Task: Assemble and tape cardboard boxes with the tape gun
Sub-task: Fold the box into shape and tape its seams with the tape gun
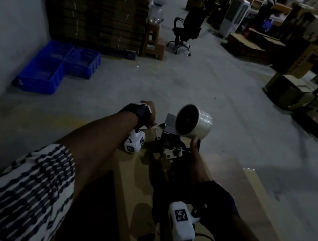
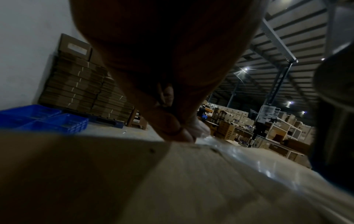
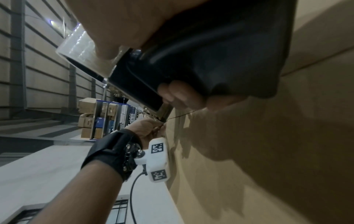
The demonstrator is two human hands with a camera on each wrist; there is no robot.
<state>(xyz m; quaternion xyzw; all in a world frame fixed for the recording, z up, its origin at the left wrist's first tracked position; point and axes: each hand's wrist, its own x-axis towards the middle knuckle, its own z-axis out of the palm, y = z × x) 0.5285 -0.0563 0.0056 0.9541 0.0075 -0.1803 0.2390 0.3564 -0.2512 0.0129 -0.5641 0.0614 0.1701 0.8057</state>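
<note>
We grip the tape gun [image 1: 171,143] in our right hand [image 1: 195,163]; our left hand [image 1: 150,117] seemingly pinches tape [image 2: 203,136] on the cardboard box [image 1: 225,193].

The box [image 1: 215,191] runs off the head view's bottom edge. The right hand [image 1: 194,167] hides the tape gun [image 1: 169,142] handle. In the left wrist view the left hand's [image 2: 162,60] fingertips blur at the box's far edge.
</note>
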